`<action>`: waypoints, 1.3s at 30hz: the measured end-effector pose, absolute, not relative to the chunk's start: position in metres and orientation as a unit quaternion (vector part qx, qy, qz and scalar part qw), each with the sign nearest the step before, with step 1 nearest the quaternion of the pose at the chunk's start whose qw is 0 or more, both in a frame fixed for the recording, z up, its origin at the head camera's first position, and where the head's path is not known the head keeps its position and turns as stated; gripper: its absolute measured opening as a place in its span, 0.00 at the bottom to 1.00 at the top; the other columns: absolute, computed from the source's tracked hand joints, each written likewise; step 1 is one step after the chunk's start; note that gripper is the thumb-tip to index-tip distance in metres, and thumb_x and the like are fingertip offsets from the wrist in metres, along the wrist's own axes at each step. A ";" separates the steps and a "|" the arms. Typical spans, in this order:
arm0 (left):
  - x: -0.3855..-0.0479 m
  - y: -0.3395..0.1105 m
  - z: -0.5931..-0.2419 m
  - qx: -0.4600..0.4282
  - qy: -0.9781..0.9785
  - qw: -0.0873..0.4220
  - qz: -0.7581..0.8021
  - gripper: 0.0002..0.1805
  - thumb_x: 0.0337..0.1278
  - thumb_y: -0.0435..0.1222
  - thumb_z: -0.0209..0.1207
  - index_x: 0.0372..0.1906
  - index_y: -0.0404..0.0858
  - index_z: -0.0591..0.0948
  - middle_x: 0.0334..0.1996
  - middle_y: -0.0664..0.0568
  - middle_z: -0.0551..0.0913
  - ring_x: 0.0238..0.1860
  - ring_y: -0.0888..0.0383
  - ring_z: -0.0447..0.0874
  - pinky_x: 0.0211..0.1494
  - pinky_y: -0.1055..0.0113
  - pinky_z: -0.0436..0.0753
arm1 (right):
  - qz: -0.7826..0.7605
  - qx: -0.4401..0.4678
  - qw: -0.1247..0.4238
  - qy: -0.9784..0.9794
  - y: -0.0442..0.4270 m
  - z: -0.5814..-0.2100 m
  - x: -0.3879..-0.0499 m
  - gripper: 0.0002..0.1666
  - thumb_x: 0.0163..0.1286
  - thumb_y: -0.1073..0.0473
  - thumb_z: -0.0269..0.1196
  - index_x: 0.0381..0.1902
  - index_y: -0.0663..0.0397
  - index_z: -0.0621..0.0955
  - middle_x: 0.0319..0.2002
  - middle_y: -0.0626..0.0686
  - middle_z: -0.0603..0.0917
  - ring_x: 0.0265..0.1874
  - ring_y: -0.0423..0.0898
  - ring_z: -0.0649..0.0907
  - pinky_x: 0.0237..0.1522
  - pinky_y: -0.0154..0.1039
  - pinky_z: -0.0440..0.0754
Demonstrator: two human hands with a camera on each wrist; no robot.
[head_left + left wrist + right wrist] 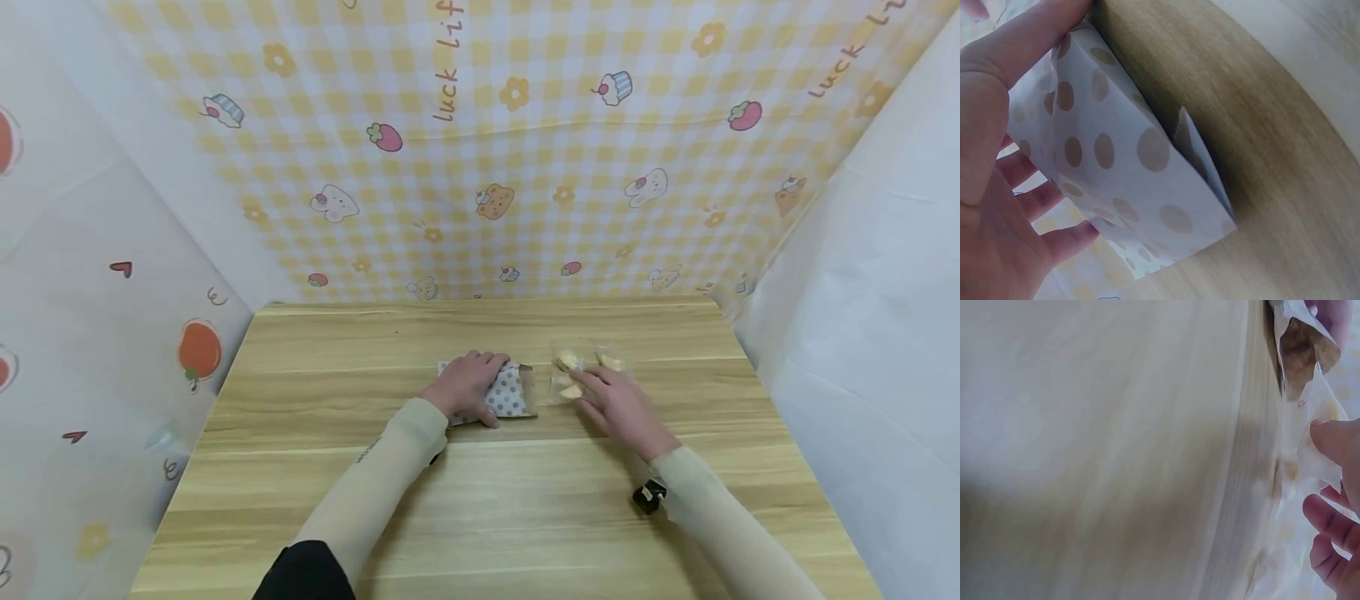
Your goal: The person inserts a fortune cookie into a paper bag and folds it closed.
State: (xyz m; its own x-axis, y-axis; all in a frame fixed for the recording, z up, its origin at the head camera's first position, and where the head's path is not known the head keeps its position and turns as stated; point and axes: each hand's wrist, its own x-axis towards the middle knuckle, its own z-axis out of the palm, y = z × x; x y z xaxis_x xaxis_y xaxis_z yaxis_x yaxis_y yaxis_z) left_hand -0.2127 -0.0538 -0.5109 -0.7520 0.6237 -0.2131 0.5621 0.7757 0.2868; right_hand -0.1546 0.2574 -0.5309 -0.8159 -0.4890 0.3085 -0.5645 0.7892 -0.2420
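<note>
A white paper bag with grey-brown polka dots (pixel 507 394) lies on its side on the table, its mouth facing right. My left hand (pixel 468 385) grips it, thumb along the near side and fingers on the far side. The bag's brown inside shows in the right wrist view. To its right are small clear packets with pale yellow pieces: one at the back left (pixel 567 359), one at the back right (pixel 609 360), one nearer (pixel 570 392). My right hand (pixel 618 408) pinches a packet (pixel 1312 459) between thumb and fingers; which one, I cannot tell.
The wood-grain table (pixel 480 517) runs back to a yellow checked cloth (pixel 450 167). White sheets hang along the left (pixel 90 333) and right (pixel 847 333) sides. A black wrist camera (pixel 648 496) sits at my right wrist.
</note>
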 end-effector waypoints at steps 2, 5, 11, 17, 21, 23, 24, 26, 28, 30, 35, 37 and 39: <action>-0.212 -0.053 -0.510 0.319 0.930 0.150 0.102 0.64 0.40 0.57 0.82 0.81 0.41 0.61 0.74 0.46 0.72 0.71 0.46 0.71 0.73 0.47 0.73 | 0.170 0.283 0.105 -0.938 0.251 -0.529 -0.157 0.32 0.70 0.54 0.73 0.69 0.56 0.80 0.60 0.60 0.84 0.53 0.59 0.86 0.55 0.58 0.85; -0.212 -0.053 -0.508 0.319 0.931 0.151 0.096 0.65 0.41 0.57 0.82 0.82 0.41 0.60 0.74 0.46 0.72 0.72 0.45 0.71 0.73 0.46 0.72 | 0.180 0.286 0.088 -0.937 0.241 -0.528 -0.160 0.32 0.71 0.54 0.72 0.69 0.57 0.79 0.61 0.59 0.83 0.55 0.58 0.86 0.57 0.57 0.85; -0.211 -0.052 -0.508 0.306 0.935 0.152 0.093 0.65 0.39 0.58 0.82 0.82 0.44 0.60 0.75 0.48 0.71 0.73 0.44 0.69 0.75 0.38 0.68 | 0.190 0.286 0.080 -0.936 0.224 -0.530 -0.166 0.34 0.69 0.53 0.73 0.70 0.57 0.77 0.63 0.60 0.83 0.60 0.59 0.84 0.63 0.57 0.81; -0.212 -0.052 -0.508 0.303 0.935 0.154 0.098 0.66 0.38 0.58 0.83 0.82 0.45 0.60 0.75 0.49 0.71 0.71 0.45 0.70 0.73 0.41 0.71 | 0.220 0.268 0.054 -0.936 0.212 -0.531 -0.170 0.32 0.69 0.53 0.74 0.67 0.55 0.78 0.55 0.58 0.87 0.50 0.57 0.86 0.53 0.56 0.86; -0.212 -0.053 -0.508 0.304 0.934 0.156 0.103 0.66 0.38 0.58 0.83 0.82 0.45 0.60 0.75 0.49 0.71 0.71 0.46 0.70 0.73 0.43 0.72 | 0.239 0.256 0.020 -0.936 0.206 -0.532 -0.171 0.29 0.70 0.53 0.73 0.65 0.52 0.78 0.49 0.54 0.87 0.44 0.52 0.85 0.46 0.50 0.86; -0.212 -0.053 -0.509 0.306 0.934 0.155 0.103 0.66 0.38 0.58 0.83 0.82 0.45 0.60 0.75 0.49 0.71 0.71 0.46 0.70 0.73 0.43 0.72 | 0.244 0.256 0.013 -0.935 0.204 -0.534 -0.172 0.27 0.70 0.52 0.73 0.63 0.51 0.78 0.48 0.53 0.86 0.44 0.51 0.84 0.46 0.49 0.86; -0.213 -0.054 -0.509 0.307 0.934 0.154 0.104 0.66 0.38 0.58 0.83 0.82 0.45 0.60 0.75 0.49 0.71 0.71 0.46 0.70 0.72 0.43 0.73 | 0.248 0.258 0.011 -0.934 0.203 -0.535 -0.173 0.26 0.70 0.52 0.73 0.62 0.50 0.79 0.47 0.53 0.85 0.44 0.51 0.84 0.46 0.49 0.86; -0.213 -0.054 -0.510 0.308 0.933 0.153 0.105 0.65 0.38 0.58 0.83 0.82 0.45 0.60 0.75 0.49 0.71 0.70 0.46 0.70 0.72 0.43 0.73 | 0.257 0.262 0.010 -0.930 0.201 -0.538 -0.174 0.25 0.69 0.52 0.73 0.60 0.50 0.79 0.47 0.52 0.84 0.44 0.51 0.83 0.47 0.50 0.86; -0.213 -0.054 -0.511 0.311 0.932 0.150 0.107 0.65 0.38 0.58 0.83 0.82 0.45 0.61 0.74 0.49 0.72 0.70 0.46 0.71 0.71 0.44 0.74 | 0.267 0.267 0.014 -0.926 0.200 -0.540 -0.174 0.23 0.69 0.53 0.74 0.58 0.50 0.80 0.47 0.52 0.84 0.45 0.52 0.83 0.48 0.51 0.86; -0.213 -0.054 -0.511 0.314 0.931 0.148 0.111 0.64 0.39 0.58 0.83 0.81 0.45 0.61 0.74 0.49 0.72 0.69 0.46 0.71 0.71 0.44 0.74 | 0.278 0.270 0.018 -0.922 0.198 -0.542 -0.175 0.23 0.68 0.53 0.75 0.57 0.50 0.81 0.47 0.51 0.84 0.45 0.51 0.83 0.48 0.51 0.85; -0.215 -0.055 -0.513 0.324 0.927 0.141 0.122 0.63 0.39 0.57 0.83 0.81 0.44 0.62 0.72 0.48 0.73 0.67 0.46 0.73 0.69 0.47 0.76 | 0.304 0.289 0.025 -0.907 0.194 -0.542 -0.176 0.23 0.68 0.56 0.75 0.58 0.53 0.81 0.47 0.50 0.86 0.44 0.48 0.85 0.47 0.46 0.87; -0.216 -0.056 -0.514 0.329 0.926 0.138 0.127 0.63 0.39 0.56 0.83 0.80 0.43 0.62 0.72 0.48 0.74 0.66 0.47 0.73 0.68 0.48 0.77 | 0.311 0.302 0.029 -0.901 0.193 -0.541 -0.178 0.24 0.68 0.57 0.75 0.59 0.55 0.81 0.47 0.50 0.86 0.44 0.47 0.86 0.47 0.44 0.88; -0.217 -0.057 -0.516 0.333 0.924 0.135 0.131 0.63 0.39 0.56 0.82 0.80 0.43 0.62 0.71 0.48 0.74 0.65 0.47 0.74 0.67 0.50 0.78 | 0.311 0.311 0.031 -0.898 0.192 -0.541 -0.179 0.25 0.67 0.58 0.75 0.59 0.56 0.81 0.47 0.50 0.87 0.44 0.46 0.87 0.48 0.43 0.88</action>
State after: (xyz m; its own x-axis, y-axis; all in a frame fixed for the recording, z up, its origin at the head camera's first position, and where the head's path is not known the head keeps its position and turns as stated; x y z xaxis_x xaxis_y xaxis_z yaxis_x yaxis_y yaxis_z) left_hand -0.2167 -0.0565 -0.5160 -0.7412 0.6515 -0.1619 0.5810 0.7434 0.3314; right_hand -0.1789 0.1915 -0.5411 -0.8050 -0.5386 0.2486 -0.5768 0.6130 -0.5399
